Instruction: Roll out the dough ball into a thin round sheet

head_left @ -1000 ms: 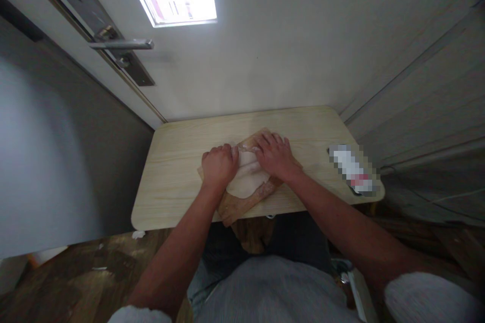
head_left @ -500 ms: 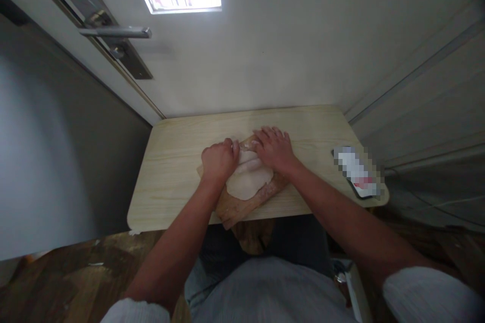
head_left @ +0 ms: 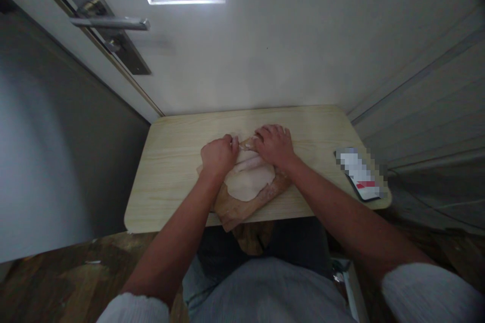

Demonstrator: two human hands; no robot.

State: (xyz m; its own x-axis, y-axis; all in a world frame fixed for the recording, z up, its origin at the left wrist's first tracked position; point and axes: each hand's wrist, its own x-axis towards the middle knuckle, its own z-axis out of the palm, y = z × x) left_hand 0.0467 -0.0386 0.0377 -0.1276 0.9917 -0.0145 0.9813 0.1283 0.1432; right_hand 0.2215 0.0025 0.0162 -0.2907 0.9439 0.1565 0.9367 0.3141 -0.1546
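Observation:
A thin, pale sheet of dough (head_left: 248, 184) lies on a small brown wooden board (head_left: 233, 212), with a raised ridge or fold running across its upper part between my hands. My left hand (head_left: 219, 155) is closed at the dough's left edge, thumb toward the middle. On the other side, my right hand (head_left: 276, 145) curls over the upper right edge, fingers bent toward the board's far corner. What lies beneath both palms is hidden. White flour dusts the board at its far corner and right side.
The board rests turned at an angle on a light wood table (head_left: 166, 171). A phone (head_left: 359, 174), partly blurred out, lies at the table's right end. A white door (head_left: 246, 60) with a metal handle (head_left: 109, 22) stands right behind the table.
The view has shifted slightly. My hands have barely moved on the dough, and a little more of the board's far corner shows between them.

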